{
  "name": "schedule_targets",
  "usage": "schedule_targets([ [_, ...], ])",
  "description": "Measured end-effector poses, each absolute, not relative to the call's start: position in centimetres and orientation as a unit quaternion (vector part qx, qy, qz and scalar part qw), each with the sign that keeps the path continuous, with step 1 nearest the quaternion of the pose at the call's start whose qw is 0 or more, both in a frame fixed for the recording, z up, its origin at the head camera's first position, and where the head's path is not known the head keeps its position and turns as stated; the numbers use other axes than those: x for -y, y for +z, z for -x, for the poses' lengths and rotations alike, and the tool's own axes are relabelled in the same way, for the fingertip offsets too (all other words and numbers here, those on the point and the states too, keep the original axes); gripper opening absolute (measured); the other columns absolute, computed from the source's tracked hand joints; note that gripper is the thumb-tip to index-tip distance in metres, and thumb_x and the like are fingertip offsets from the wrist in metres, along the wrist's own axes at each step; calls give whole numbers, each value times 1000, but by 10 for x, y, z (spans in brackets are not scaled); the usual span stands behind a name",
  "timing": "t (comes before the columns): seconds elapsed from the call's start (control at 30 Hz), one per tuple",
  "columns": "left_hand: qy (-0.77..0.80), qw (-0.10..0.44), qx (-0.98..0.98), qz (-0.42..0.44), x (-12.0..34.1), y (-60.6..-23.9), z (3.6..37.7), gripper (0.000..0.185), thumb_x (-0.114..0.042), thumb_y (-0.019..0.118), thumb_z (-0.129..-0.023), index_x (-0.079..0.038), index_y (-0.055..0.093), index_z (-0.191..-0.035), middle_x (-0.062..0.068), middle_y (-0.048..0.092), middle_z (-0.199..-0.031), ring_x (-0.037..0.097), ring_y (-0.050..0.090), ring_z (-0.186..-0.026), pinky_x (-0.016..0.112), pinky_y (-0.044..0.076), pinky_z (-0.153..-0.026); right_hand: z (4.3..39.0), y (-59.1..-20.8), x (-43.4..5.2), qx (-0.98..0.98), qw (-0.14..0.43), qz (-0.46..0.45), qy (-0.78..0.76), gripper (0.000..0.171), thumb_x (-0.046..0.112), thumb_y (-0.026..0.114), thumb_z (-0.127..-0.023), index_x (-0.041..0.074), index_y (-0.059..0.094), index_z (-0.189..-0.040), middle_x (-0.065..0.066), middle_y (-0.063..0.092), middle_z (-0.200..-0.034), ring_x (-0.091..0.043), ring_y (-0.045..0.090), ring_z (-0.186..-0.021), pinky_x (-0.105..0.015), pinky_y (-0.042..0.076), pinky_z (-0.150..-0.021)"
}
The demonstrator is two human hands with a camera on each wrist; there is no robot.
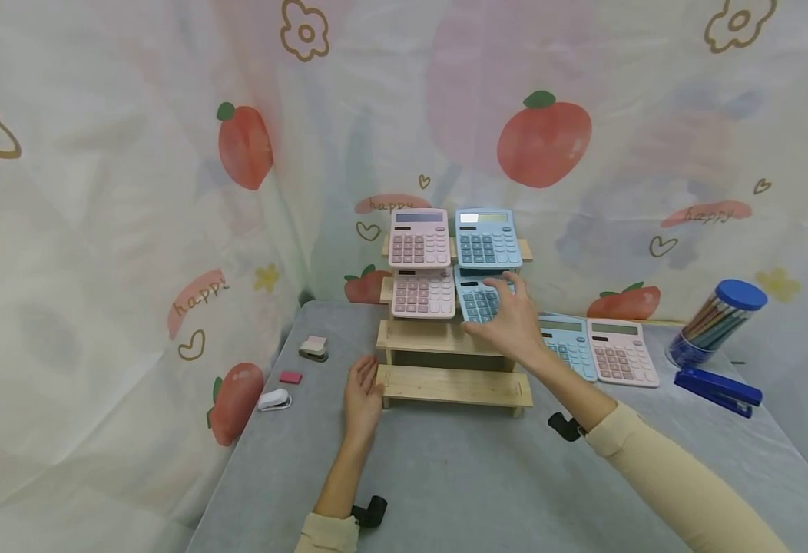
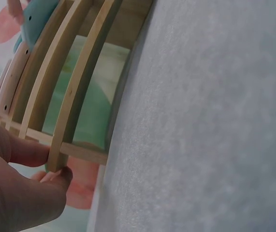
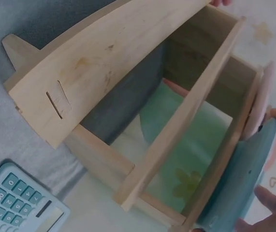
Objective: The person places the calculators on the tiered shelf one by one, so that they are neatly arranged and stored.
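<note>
A stepped wooden rack (image 1: 454, 385) stands on the grey table, its lower two steps bare. My left hand (image 1: 365, 399) holds the left end of the lowest step, thumb and fingers pinching the board (image 2: 75, 96) in the left wrist view. On the second step from the top, my right hand (image 1: 517, 319) grips a blue calculator (image 1: 476, 301) by its edges; it tilts back beside a pink calculator (image 1: 423, 296). The right wrist view shows the blue calculator (image 3: 239, 174) between thumb and fingers. Above them, another pink calculator (image 1: 419, 238) and blue calculator (image 1: 487, 240) lean on the top step.
Right of the rack lie a blue calculator (image 1: 566, 342) and a pink one (image 1: 623, 353). Beyond are a pencil tub (image 1: 718, 321) with a blue lid and a blue stapler (image 1: 717, 390). Small staplers (image 1: 275, 400) and a pink block (image 1: 290, 377) lie at left.
</note>
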State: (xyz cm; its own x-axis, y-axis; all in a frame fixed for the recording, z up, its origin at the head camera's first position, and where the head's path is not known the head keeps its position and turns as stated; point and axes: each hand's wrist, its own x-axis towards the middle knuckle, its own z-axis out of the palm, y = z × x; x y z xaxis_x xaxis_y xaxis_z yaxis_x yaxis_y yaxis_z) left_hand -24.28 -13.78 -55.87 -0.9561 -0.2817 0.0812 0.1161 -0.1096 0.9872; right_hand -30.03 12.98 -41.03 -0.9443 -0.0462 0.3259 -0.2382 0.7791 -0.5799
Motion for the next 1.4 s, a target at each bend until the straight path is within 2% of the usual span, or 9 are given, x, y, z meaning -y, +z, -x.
schedule_targets([
  [0.13, -743, 133, 653, -56, 135, -558, 243, 61, 25, 49, -92, 8, 41, -150, 30, 43, -157, 41, 40, -148, 54, 34, -121, 307, -417, -129, 925, 185, -75, 324, 94, 41, 97, -70, 7, 54, -146, -25, 27, -164, -55, 35, -144, -73, 36, -110],
  [0.27, -747, 134, 649, -46, 133, -558, 241, 61, 26, 49, -91, 10, 40, -149, 32, 42, -156, 43, 39, -149, 55, 32, -121, 312, -425, -129, 920, 217, -75, 318, 92, 42, 98, -69, 5, 57, -143, -26, 32, -161, -54, 39, -142, -71, 39, -109],
  [0.57, -742, 135, 654, -58, 132, -562, 240, 61, 25, 50, -92, 7, 41, -149, 30, 43, -156, 41, 40, -148, 53, 33, -122, 313, -440, -131, 913, 246, -66, 319, 90, 50, 94, -72, 3, 59, -140, -24, 31, -163, -50, 31, -149, -67, 35, -116],
  [0.7, -739, 132, 657, -60, 130, -562, 241, 60, 25, 50, -92, 8, 41, -149, 30, 43, -156, 41, 40, -148, 53, 33, -122, 301, -443, -145, 901, 267, -89, 329, 86, 44, 95, -72, 2, 60, -139, -22, 36, -162, -48, 39, -145, -64, 46, -107],
  [0.8, -741, 135, 656, -54, 130, -560, 241, 60, 25, 48, -92, 9, 40, -149, 31, 42, -156, 43, 39, -148, 54, 33, -122, 289, -445, -160, 898, 278, -101, 325, 83, 38, 96, -73, 1, 61, -137, -23, 41, -158, -48, 50, -133, -62, 53, -92],
  [0.93, -743, 141, 652, -50, 132, -559, 242, 60, 26, 47, -92, 11, 39, -149, 33, 42, -156, 43, 38, -149, 53, 33, -122, 278, -452, -190, 905, 266, -95, 318, 79, 34, 96, -75, -1, 61, -136, -27, 43, -155, -51, 52, -129, -64, 53, -88],
  [1.0, -743, 144, 652, -51, 133, -561, 242, 60, 26, 47, -92, 11, 39, -149, 33, 42, -155, 43, 38, -149, 53, 33, -122, 276, -459, -210, 913, 248, -83, 312, 77, 33, 94, -77, -2, 60, -137, -27, 42, -155, -52, 46, -135, -68, 49, -96],
  [1.17, -741, 151, 652, -53, 135, -561, 241, 60, 27, 47, -91, 11, 40, -148, 33, 43, -154, 44, 39, -148, 54, 35, -120, 273, -479, -260, 938, 191, -40, 285, 80, 40, 89, -83, -3, 56, -141, -30, 40, -155, -54, 41, -138, -73, 41, -104],
  [1.4, -739, 151, 655, -46, 137, -560, 240, 60, 26, 48, -92, 11, 39, -149, 34, 42, -154, 45, 38, -148, 55, 34, -120, 268, -496, -318, 951, 162, -16, 262, 85, 41, 88, -84, -8, 51, -143, -35, 45, -147, -55, 45, -129, -75, 40, -103],
])
